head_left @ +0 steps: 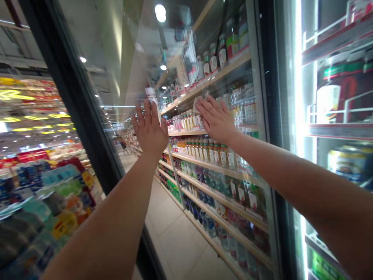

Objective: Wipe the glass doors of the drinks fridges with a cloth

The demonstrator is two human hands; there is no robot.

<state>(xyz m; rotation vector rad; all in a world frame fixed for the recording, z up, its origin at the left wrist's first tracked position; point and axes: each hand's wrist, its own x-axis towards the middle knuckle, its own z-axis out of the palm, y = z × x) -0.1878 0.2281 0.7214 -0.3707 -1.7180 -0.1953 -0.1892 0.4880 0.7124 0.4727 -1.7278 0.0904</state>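
Observation:
A glass door [128, 70] with a dark frame stands swung open in front of me. Flat against its pane, fingers spread, lies my left hand [150, 130], holding nothing. My right hand [217, 119] is farther right on the same glass and presses a small white cloth [197, 105] under its fingertips. Only the cloth's edge shows past the fingers; the rest is hidden. Both arms are stretched forward. Bottles on shelves show through or in the pane behind both hands.
To the right is a lit cooler with bottles [329, 93] and cans [348, 161] on wire-fronted shelves [338, 131]. Packaged goods [64, 210] fill a display on the left. Pale floor tiles [180, 241] appear below, beside long shelves of drinks [215, 151].

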